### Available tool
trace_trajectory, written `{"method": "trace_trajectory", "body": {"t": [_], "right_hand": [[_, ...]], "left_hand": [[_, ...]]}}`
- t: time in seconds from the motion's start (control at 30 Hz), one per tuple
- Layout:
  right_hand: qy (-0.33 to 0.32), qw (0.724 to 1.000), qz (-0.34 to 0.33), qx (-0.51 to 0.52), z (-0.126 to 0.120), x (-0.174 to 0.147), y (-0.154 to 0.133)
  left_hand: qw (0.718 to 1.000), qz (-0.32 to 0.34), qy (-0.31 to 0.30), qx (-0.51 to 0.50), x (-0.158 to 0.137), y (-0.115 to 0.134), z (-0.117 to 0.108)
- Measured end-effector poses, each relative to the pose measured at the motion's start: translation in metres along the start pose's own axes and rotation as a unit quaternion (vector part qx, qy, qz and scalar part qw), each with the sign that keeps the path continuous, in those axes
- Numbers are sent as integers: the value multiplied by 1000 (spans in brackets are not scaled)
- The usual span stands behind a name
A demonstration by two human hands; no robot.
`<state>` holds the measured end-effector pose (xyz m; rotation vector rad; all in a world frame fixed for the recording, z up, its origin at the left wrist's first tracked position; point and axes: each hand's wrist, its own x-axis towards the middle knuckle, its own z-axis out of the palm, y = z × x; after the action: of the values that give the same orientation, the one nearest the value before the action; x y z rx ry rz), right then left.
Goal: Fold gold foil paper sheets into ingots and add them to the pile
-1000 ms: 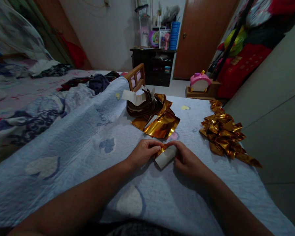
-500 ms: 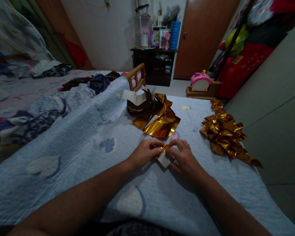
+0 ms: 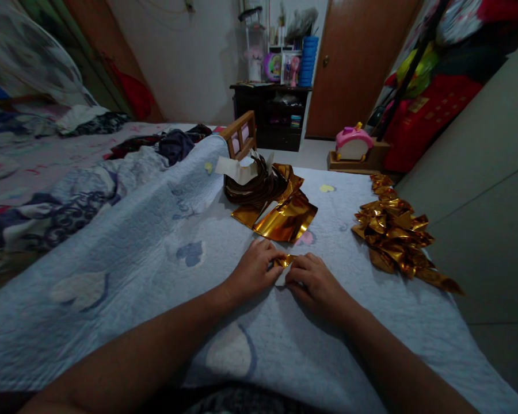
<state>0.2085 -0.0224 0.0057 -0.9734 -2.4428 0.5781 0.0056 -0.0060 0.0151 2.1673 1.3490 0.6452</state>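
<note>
Between my hands is a small piece of gold foil paper (image 3: pixel 288 260), shiny gold on one side and white on the other, partly folded. My left hand (image 3: pixel 258 267) pinches its left side with thumb and fingers. On the right, my right hand (image 3: pixel 313 280) grips the other side, its fingers bent over the white part. The fingers hide much of the paper. Just beyond lie flat gold foil sheets (image 3: pixel 287 218) beside a curved stack of the same paper (image 3: pixel 252 184). A heap of folded gold foil pieces (image 3: pixel 395 236) lies to the right.
A pale blue quilt (image 3: pixel 155 287) with heart patches covers the surface under my hands. Rumpled clothes and bedding (image 3: pixel 82 184) lie to the left. Past the far edge stand a wooden rail (image 3: pixel 238 135), a dark cabinet (image 3: pixel 270 118) and a pink toy (image 3: pixel 354 142).
My right hand has shifted slightly lower and left, its fingers closing over the paper. Less of the white side shows now. The stack and heap stay in place.
</note>
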Motion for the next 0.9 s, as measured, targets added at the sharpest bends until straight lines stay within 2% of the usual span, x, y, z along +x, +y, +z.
{"method": "trace_trajectory", "body": {"t": [0.1,0.37,0.53,0.9], "right_hand": [[11,1000,17,10,3,2,0],[35,995,91,-8,11,6,-4],[59,991,118,-29,14,7,-7],[54,989,138,-30,15,8,-9]], "left_hand": [[1000,10,-2,3,1,-4,-1],[994,41,-83,-65,7,-16,-10],[991,57,-91,-83,7,-17,-14],[986,82,-115,-87,7,-16,-19]]}}
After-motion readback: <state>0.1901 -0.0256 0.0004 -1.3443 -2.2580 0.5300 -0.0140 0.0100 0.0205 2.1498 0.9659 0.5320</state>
